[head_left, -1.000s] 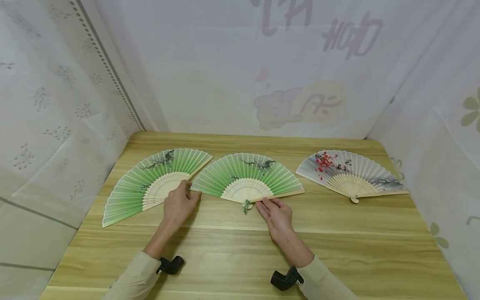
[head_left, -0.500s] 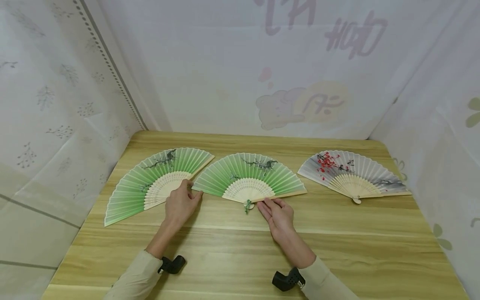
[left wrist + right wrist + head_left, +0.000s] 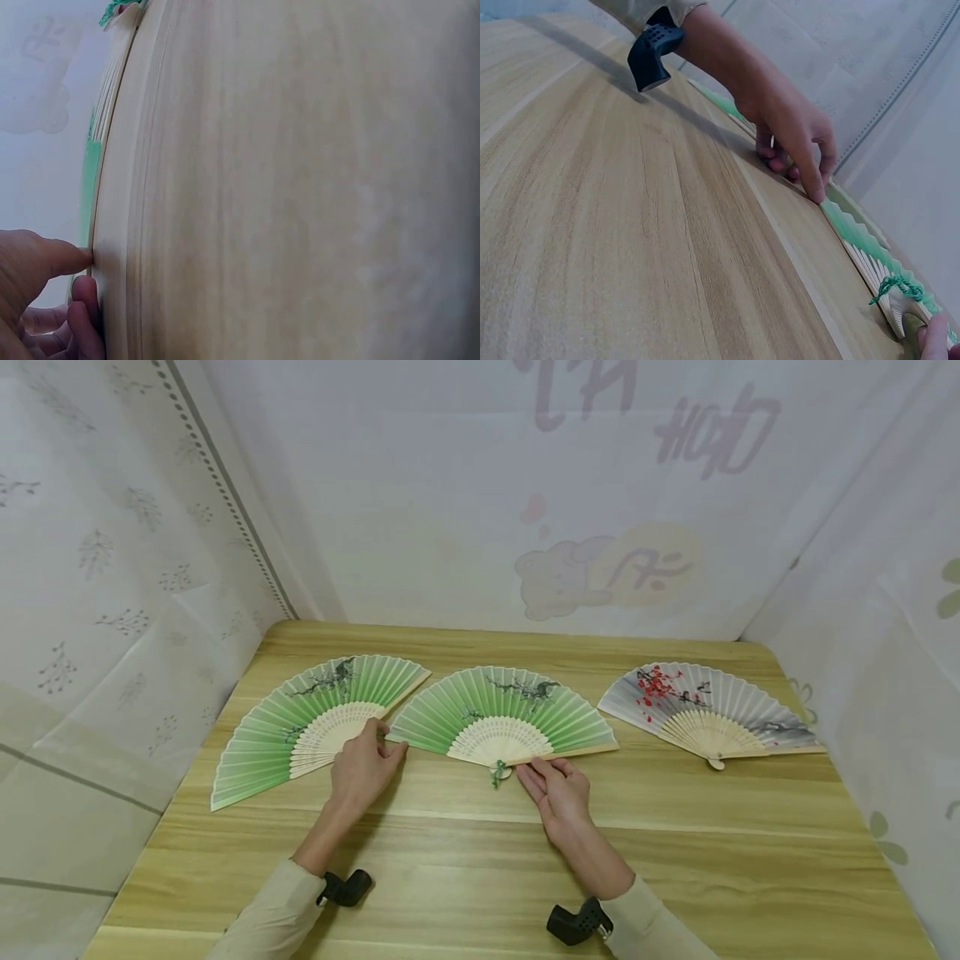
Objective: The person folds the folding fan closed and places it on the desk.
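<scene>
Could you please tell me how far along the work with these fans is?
Looks done: the left fan, middle fan and grey fan are all spread open. In hand: the left hand pinches the middle fan's left corner; the right hand holds its lower edge. Remaining, probably: releasing it, as both hands are on it.

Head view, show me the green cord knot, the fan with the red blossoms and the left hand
Green cord knot (image 3: 498, 767): head view, on its tied part.
Fan with the red blossoms (image 3: 705, 728): head view, on its pale ribs.
Left hand (image 3: 361, 770): head view, on its back.
</scene>
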Demonstrator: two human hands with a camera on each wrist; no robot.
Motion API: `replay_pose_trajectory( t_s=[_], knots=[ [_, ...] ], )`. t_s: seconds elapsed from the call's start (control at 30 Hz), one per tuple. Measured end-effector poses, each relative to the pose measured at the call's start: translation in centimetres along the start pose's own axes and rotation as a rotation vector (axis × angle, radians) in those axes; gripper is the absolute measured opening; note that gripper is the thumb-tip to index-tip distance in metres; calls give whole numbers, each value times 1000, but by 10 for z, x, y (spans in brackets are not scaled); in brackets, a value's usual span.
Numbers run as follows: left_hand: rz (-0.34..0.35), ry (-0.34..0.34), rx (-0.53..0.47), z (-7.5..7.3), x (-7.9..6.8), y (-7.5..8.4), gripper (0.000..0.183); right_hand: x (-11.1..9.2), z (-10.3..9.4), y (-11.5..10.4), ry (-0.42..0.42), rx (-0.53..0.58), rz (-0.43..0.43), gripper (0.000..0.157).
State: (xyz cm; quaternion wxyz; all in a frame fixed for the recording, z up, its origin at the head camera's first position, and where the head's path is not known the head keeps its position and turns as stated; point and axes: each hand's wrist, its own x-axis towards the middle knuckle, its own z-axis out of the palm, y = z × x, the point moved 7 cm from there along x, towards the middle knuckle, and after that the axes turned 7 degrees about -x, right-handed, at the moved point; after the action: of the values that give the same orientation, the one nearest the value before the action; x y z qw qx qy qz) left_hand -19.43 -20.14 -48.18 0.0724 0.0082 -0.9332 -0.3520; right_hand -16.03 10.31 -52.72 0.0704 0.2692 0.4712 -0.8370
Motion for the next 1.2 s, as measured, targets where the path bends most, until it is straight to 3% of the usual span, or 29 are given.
replay_pose_trajectory(
  t_s=[0.47,0.87,1.2],
  knots=[
    [7,-45,3,-4,-2,3,33,0,-5,-5,2,0,-1,19],
    [50,-20,-15,-8,0,11,33,-1,-10,-18,-10,-13,-42,14],
    [125,4,-204,-6,12,23,26,3,-21,-24,-33,5,-66,15]
  ],
)
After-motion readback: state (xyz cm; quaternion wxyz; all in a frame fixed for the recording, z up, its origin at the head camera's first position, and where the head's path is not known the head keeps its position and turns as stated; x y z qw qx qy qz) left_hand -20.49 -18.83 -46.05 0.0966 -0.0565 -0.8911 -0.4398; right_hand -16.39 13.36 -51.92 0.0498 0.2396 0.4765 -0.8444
